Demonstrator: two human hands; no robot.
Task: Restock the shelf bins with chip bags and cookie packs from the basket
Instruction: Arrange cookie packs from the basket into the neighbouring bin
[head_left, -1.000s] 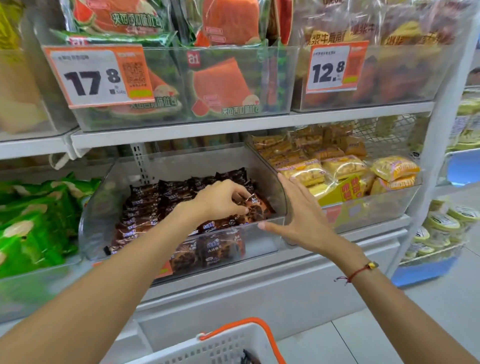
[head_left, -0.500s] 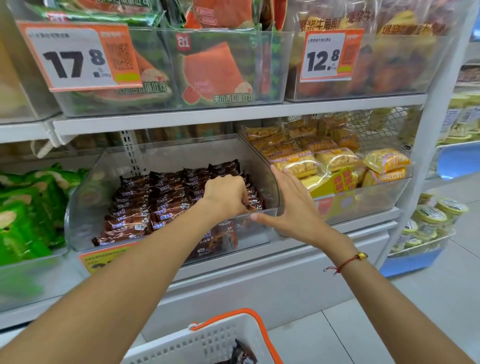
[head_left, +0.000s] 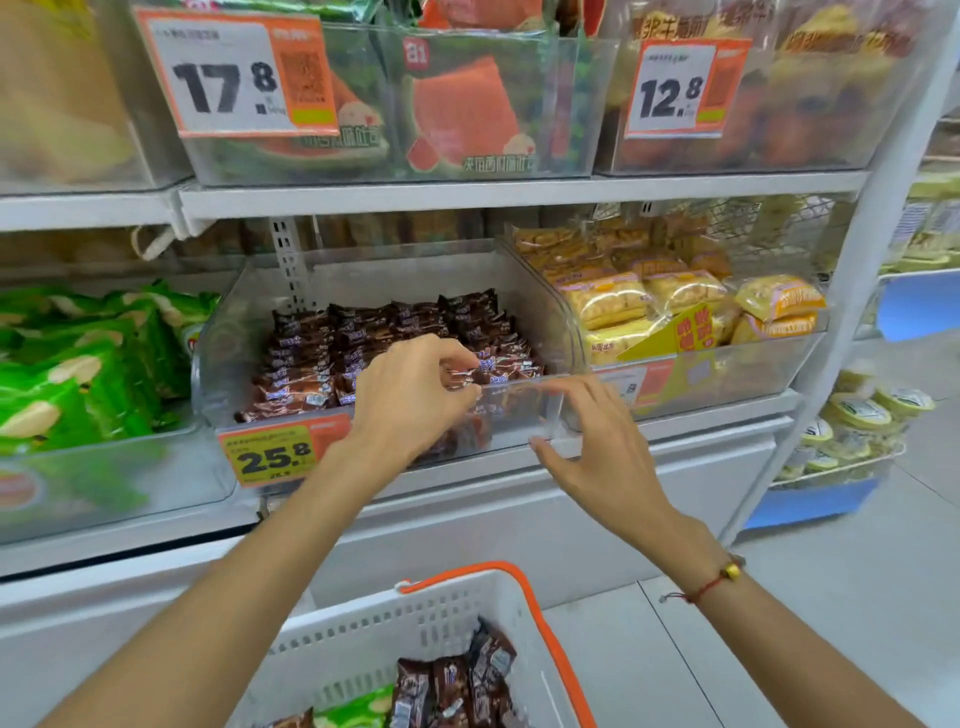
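Clear plastic bin (head_left: 524, 415) on middle shelf – roughly half full of small brown cookie packs (head_left: 363, 338), lying flat in overlapping rows. White slotted basket (head_left: 363, 634) with orange rim sits below – more brown packs (head_left: 457, 680) inside, standing tilted, plus a green bag (head_left: 358, 709) beside them.

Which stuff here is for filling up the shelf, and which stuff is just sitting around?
For the job:
- left hand, fingers curled on a brown pack
- right hand, fingers spread at the bin's front corner
- clear bin of brown cookie packs
- white basket with more packs

Just there:
- yellow snack packs
- green bags
- 25.8 price tag
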